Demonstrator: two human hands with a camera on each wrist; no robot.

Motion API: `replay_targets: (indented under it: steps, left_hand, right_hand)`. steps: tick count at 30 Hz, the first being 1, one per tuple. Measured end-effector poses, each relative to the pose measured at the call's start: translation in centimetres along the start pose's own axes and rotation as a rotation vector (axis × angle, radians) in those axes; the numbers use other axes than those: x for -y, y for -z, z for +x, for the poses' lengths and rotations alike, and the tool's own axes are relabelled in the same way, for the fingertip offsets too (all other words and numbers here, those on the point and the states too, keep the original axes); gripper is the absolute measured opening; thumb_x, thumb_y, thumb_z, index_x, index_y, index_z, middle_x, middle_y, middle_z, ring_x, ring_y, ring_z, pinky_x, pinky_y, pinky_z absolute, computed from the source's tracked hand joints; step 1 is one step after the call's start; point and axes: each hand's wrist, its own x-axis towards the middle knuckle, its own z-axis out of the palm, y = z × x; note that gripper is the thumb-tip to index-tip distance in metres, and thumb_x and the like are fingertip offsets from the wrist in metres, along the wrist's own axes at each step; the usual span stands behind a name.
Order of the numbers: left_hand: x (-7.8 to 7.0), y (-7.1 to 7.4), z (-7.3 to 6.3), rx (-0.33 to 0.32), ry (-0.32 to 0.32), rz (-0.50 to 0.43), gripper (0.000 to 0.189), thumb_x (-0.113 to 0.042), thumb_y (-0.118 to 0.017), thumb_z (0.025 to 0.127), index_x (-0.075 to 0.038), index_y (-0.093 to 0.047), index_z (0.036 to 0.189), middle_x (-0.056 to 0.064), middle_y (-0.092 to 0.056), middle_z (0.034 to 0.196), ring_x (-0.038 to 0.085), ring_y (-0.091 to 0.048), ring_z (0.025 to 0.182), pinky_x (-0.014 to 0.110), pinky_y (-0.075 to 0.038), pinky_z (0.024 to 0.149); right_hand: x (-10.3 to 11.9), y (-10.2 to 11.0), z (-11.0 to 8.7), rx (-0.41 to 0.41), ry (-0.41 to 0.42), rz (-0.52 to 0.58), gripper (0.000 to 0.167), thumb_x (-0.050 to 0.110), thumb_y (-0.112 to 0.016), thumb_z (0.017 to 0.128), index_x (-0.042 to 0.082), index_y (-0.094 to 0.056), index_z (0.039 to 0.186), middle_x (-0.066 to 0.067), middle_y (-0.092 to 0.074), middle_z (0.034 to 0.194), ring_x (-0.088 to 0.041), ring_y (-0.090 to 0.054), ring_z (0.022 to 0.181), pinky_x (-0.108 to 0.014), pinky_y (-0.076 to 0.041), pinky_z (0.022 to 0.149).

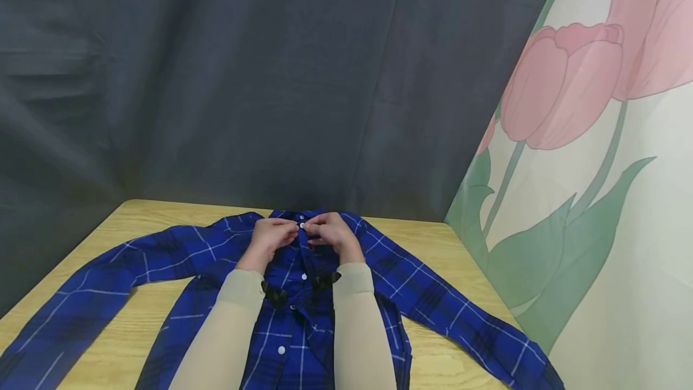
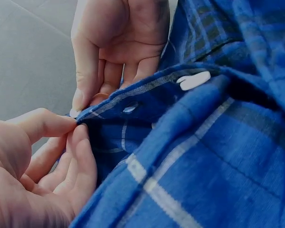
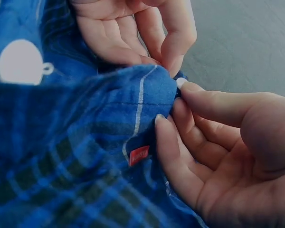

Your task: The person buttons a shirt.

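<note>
A blue plaid long-sleeved shirt (image 1: pixel 433 290) lies front up, its collar at the table's far edge. In the head view my left hand (image 1: pixel 268 239) and right hand (image 1: pixel 337 236) meet at the front opening just below the collar. Between thumb and finger, my left hand (image 2: pixel 42 166) pinches the placket edge (image 2: pixel 104 105), which has a buttonhole. My right hand (image 3: pixel 228 137) holds a small white button (image 3: pixel 181 83) under its thumb, with cloth between the fingers. Both hands nearly touch there. Fingers hide part of that button.
Lower on the front are more white buttons (image 1: pixel 281 350). A small red tag (image 3: pixel 138 155) is on the cloth near my right fingers. The sleeves spread left and right over the wooden table (image 1: pixel 438 354). A dark curtain (image 1: pixel 260 89) hangs behind; a tulip-patterned wall panel (image 1: pixel 574 89) stands right.
</note>
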Motion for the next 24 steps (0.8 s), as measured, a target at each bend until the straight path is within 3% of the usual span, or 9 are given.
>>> replay_targets:
  steps: [4,10,15,18,21,24]
  left_hand:
    - [0.1,0.0,0.1,-0.001,-0.008,0.065,0.028,-0.010,-0.076,0.100,0.007,-0.077,0.122,0.014,-0.084,0.107,0.008,-0.077,0.081,0.028,-0.067,0.084]
    - [0.7,-0.1,0.5,-0.003,-0.056,0.217,0.021,-0.006,-0.077,0.094,0.010,-0.080,0.108,0.015,-0.084,0.091,0.013,-0.078,0.073,0.027,-0.067,0.073]
    - [1.2,0.0,0.3,-0.024,-0.122,0.527,0.019,-0.014,-0.080,0.093,0.003,-0.084,0.100,0.015,-0.084,0.097,0.017,-0.076,0.080,0.029,-0.062,0.075]
    - [1.2,0.1,0.0,0.019,-0.142,0.721,0.023,-0.022,-0.080,0.095,-0.001,-0.085,0.103,0.015,-0.083,0.108,0.023,-0.072,0.090,0.038,-0.060,0.085]
    - [1.0,0.1,-0.4,0.113,-0.139,0.831,0.030,-0.026,-0.076,0.099,0.000,-0.082,0.113,0.019,-0.081,0.119,0.031,-0.073,0.101,0.049,-0.060,0.098]
    - [0.7,0.3,-0.6,0.202,-0.119,0.949,0.044,-0.029,-0.069,0.103,0.002,-0.073,0.134,0.024,-0.071,0.142,0.043,-0.067,0.131,0.057,-0.050,0.119]
  right_hand:
    - [0.0,0.0,0.0,-0.012,0.008,-0.069,0.022,0.011,-0.071,0.105,-0.005,-0.079,0.117,-0.014,-0.077,0.115,-0.018,-0.073,0.097,-0.042,-0.065,0.101]
    - [-0.3,-0.1,-0.1,-0.030,0.006,-0.184,0.024,0.016,-0.075,0.102,-0.003,-0.081,0.116,-0.017,-0.079,0.124,-0.019,-0.076,0.100,-0.040,-0.065,0.100]
    - [-0.8,-0.3,-0.1,-0.031,0.002,-0.334,0.021,0.019,-0.076,0.101,0.000,-0.083,0.110,-0.011,-0.080,0.105,-0.016,-0.071,0.082,-0.034,-0.065,0.090]
    - [-1.0,-0.4,-0.1,-0.002,0.010,-0.458,0.021,0.021,-0.073,0.103,0.003,-0.084,0.111,-0.011,-0.080,0.099,-0.019,-0.070,0.081,-0.035,-0.060,0.091]
    - [-0.9,-0.5,-0.1,0.058,0.016,-0.600,0.027,0.019,-0.063,0.107,0.007,-0.083,0.121,-0.013,-0.081,0.115,-0.027,-0.074,0.103,-0.042,-0.057,0.106]
    - [-0.7,-0.5,-0.1,0.172,-0.029,-0.696,0.040,0.016,-0.051,0.109,0.013,-0.073,0.142,-0.015,-0.072,0.146,-0.035,-0.064,0.138,-0.052,-0.045,0.126]
